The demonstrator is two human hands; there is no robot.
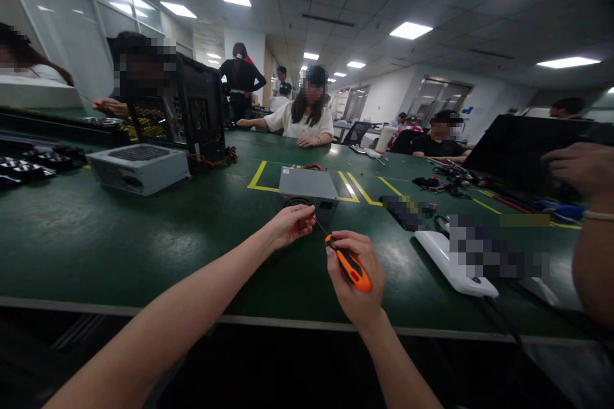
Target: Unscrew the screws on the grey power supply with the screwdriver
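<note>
My right hand (357, 271) is wrapped round the orange and black handle of a screwdriver (354, 268), its thin shaft pointing up and to the left. At the shaft's tip, the fingers of my left hand (293, 225) are pinched together; whatever small thing they hold is too small to make out. Just behind my left hand, a grey computer power supply (309, 184) rests on the green table, with part of its fan grille and its socket side facing me. My left fingers overlap its front in the picture; whether they touch it I cannot tell.
A second power supply (141, 168) lies to the left, before a black computer case (180, 102). On the right are a white power strip (453, 262), cables (444, 176) and another person's arm (595, 230). A person (304, 118) sits across the green table (201, 255).
</note>
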